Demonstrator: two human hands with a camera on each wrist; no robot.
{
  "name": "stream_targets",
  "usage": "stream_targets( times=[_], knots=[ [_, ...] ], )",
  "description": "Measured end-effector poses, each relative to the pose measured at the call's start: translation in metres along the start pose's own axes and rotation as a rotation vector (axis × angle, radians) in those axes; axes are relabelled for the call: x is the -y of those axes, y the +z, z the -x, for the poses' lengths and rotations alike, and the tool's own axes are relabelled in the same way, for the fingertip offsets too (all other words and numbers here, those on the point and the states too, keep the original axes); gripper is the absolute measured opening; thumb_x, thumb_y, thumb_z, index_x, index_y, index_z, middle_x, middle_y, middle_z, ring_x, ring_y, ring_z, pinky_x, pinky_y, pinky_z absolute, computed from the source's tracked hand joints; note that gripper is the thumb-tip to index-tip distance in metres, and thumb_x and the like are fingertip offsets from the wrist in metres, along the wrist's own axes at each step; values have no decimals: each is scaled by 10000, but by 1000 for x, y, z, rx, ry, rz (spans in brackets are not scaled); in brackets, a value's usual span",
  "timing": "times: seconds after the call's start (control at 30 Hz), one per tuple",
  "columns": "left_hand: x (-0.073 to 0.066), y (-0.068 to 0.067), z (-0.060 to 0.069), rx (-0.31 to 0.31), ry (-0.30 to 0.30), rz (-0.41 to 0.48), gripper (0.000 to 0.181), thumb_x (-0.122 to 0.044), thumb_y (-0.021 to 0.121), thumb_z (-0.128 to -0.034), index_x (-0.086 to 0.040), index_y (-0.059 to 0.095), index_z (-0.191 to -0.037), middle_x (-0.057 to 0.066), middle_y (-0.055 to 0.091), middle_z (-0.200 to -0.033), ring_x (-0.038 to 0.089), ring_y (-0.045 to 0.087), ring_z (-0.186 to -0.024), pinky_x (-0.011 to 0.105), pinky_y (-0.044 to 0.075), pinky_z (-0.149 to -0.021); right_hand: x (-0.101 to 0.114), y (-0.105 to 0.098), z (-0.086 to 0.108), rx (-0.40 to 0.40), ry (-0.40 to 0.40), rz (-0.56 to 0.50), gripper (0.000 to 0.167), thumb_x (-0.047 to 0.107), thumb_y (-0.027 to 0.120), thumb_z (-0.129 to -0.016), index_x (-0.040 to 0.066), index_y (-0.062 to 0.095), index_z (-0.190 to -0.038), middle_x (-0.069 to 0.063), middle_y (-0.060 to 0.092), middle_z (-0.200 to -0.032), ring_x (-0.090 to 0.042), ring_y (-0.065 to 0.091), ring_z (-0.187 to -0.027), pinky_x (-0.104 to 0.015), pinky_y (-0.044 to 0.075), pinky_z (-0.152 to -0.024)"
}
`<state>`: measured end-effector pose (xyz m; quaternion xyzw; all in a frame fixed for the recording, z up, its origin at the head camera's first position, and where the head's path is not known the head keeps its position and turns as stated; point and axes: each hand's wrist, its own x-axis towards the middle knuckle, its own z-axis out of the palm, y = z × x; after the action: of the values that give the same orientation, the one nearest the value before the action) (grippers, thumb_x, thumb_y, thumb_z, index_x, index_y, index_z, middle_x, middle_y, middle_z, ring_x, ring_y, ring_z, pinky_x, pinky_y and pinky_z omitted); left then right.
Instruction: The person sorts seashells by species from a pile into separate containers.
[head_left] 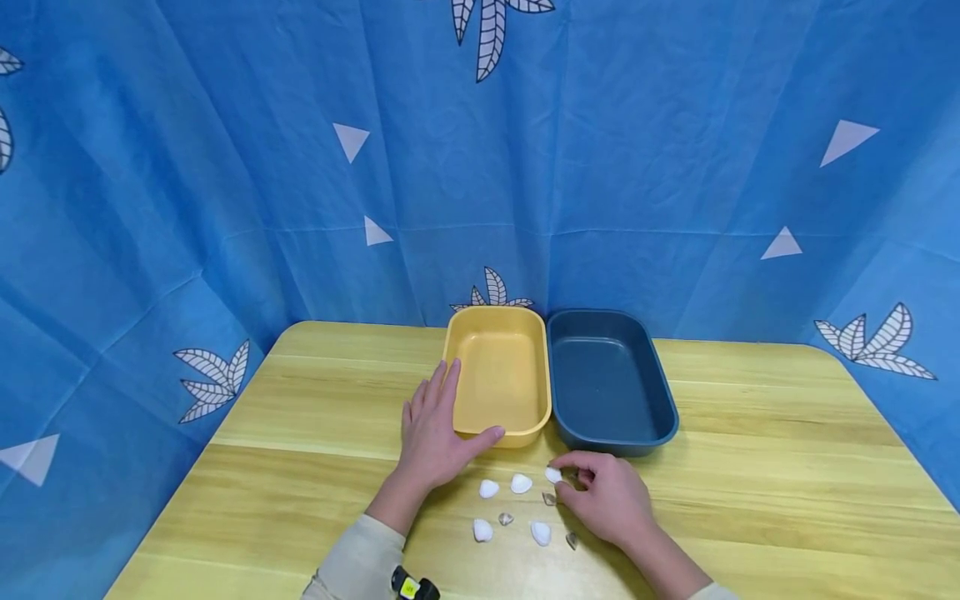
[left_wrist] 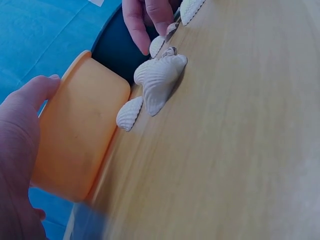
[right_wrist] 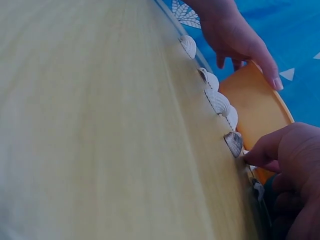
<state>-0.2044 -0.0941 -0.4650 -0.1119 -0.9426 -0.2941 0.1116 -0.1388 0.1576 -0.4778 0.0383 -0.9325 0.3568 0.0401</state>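
My left hand [head_left: 435, 437] lies along the left side of the yellow bin [head_left: 498, 379], fingers straight, its thumb at the front rim. To the right of that bin is a dark blue bin [head_left: 611, 387]. In front of it, my right hand [head_left: 609, 498] pinches a white seashell [head_left: 553, 474] between thumb and forefinger, at table level. Nearby on the wood lie several more white shells [head_left: 521, 483] and several small brown-grey shells [head_left: 506, 518]. One dark shell [right_wrist: 233, 143] sits close to the right fingertips in the right wrist view. Part of the pinched shell is hidden by the fingers.
The two bins stand side by side near the back edge of the wooden table [head_left: 315, 400]. Behind them hangs a blue curtain [head_left: 637, 167] with leaf and triangle prints. A black device with a yellow label [head_left: 408, 587] is on the left wrist.
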Motion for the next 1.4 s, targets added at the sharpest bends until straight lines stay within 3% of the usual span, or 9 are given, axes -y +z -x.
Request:
stream_targets(
  times=[0.27, 0.43, 0.63, 0.93, 1.2, 1.4],
  knots=[
    [0, 0, 0, 15, -11, -1, 1131, -809, 597, -761, -268, 105, -1623, 27, 120, -1660, 432, 202, -1441, 669, 108, -1103, -1, -1, 0, 12, 30, 21, 229, 298, 892, -741, 294, 739, -911, 90, 435, -575, -88, 406, -529, -283, 307, -512],
    [0, -1, 0, 9, -5, -2, 1133, -802, 606, -762, -255, 114, -1623, 38, 128, -1658, 432, 211, -1437, 666, 120, -1103, -2, -2, -1, 49, 7, 20, 215, 284, 880, -758, 319, 734, -912, 101, 411, -549, -77, 387, -517, -275, 282, -500],
    [1, 0, 0, -8, 6, 3, 1137, -804, 610, -756, -251, 125, -1622, 57, 145, -1654, 424, 222, -1432, 665, 136, -1098, -2, -4, -1, 55, 8, -12, 198, 273, 884, -754, 277, 721, -865, 103, 404, -545, -65, 382, -515, -263, 288, -504],
    [1, 1, 0, -20, 9, 29, 1149, -807, 618, -745, -230, 147, -1620, 63, 156, -1651, 417, 226, -1431, 663, 142, -1094, 0, -10, -1, 68, -13, -116, 210, 250, 891, -756, 205, 727, -879, 86, 408, -569, -71, 386, -531, -256, 340, -545],
    [2, 2, -2, -35, 6, 56, 1147, -767, 664, -744, -247, 138, -1621, 49, 145, -1655, 401, 221, -1437, 658, 143, -1094, 5, -16, -4, 81, -40, -171, 208, 208, 890, -758, 204, 723, -883, 86, 379, -566, -61, 381, -505, -250, 352, -531],
    [0, 3, -1, -7, -28, 101, 1132, -750, 676, -753, -288, 115, -1621, 13, 107, -1662, 387, 195, -1445, 644, 119, -1111, 14, -26, -4, 110, -87, -232, 203, 186, 868, -788, 177, 725, -932, 88, 326, -558, -48, 329, -490, -242, 343, -508]
  ],
)
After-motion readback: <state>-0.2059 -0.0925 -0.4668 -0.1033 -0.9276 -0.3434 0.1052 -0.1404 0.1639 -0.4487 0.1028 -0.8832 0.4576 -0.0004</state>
